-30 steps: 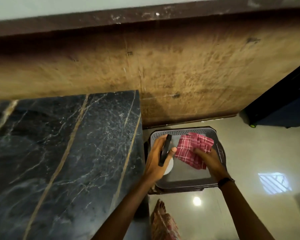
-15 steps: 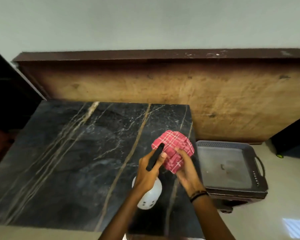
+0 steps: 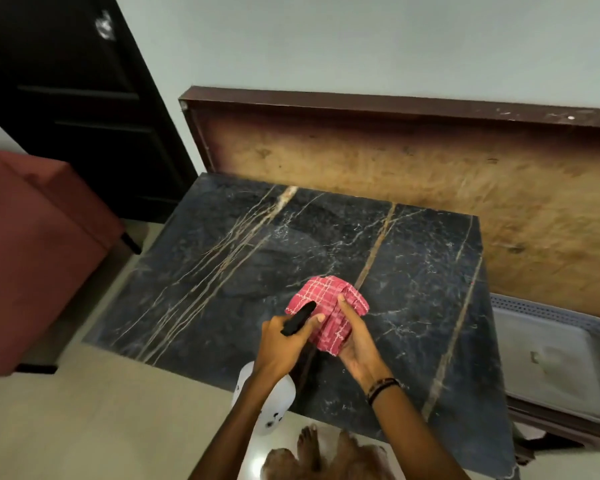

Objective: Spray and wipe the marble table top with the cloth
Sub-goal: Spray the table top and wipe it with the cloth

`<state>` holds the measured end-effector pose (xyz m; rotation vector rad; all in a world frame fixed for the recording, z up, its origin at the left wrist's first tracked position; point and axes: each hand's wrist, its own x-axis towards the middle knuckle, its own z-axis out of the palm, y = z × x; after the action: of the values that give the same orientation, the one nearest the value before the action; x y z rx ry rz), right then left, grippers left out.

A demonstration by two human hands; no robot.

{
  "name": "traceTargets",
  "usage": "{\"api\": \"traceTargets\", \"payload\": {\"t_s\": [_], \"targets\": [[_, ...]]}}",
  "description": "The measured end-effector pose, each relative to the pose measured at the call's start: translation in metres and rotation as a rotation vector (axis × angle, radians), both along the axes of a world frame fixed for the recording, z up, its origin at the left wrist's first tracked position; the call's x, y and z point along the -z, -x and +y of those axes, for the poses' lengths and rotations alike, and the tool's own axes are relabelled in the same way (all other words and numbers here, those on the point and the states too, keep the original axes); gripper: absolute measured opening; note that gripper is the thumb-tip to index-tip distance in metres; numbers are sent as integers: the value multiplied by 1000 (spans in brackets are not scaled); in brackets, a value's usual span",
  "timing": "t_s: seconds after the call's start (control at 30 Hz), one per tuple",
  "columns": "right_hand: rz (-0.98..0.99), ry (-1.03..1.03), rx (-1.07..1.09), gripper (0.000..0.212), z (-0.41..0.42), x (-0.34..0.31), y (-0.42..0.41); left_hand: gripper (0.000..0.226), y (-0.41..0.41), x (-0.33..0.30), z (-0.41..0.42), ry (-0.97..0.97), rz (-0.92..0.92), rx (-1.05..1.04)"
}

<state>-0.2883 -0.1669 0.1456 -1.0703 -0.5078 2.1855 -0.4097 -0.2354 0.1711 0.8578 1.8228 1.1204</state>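
A black marble table top [image 3: 222,271] with gold and white veins fills the middle of the view. My left hand [image 3: 284,344] grips a white spray bottle [image 3: 274,403] by its black trigger head, the nozzle pointing forward at the cloth. My right hand [image 3: 357,344] holds a bunched red checked cloth [image 3: 329,306] above the table's near half, right beside the nozzle. The bottle's white body hangs below my left wrist, over the table's front edge.
A grey plastic tray [image 3: 551,355] sits lower at the table's right. A worn wooden board [image 3: 395,168] leans against the wall behind. A red seat [image 3: 32,244] stands at left, a dark door [image 3: 66,98] behind it. My bare feet [image 3: 326,452] show below.
Both hands carried the cloth and bottle from the grey tray leftward over the marble top. The view swung left and pulled back, showing the whole table.
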Motion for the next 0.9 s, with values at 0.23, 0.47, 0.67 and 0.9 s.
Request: {"api": "traceTargets", "payload": {"t_s": [0.23,0.47,0.67,0.9], "targets": [[-20,-56,-133,50,4,1,16,15,9,-20,-8,10,-4,68],[-15,-11,-172,54,13,-6,32,17,10,-22,-14,33,38,-35],[12,-1,-200,47,18,-8,49,29,33,-23,-22,72,42,-148],[20,0,-230,47,12,-7,96,33,81,-20,-28,79,68,-202]]}}
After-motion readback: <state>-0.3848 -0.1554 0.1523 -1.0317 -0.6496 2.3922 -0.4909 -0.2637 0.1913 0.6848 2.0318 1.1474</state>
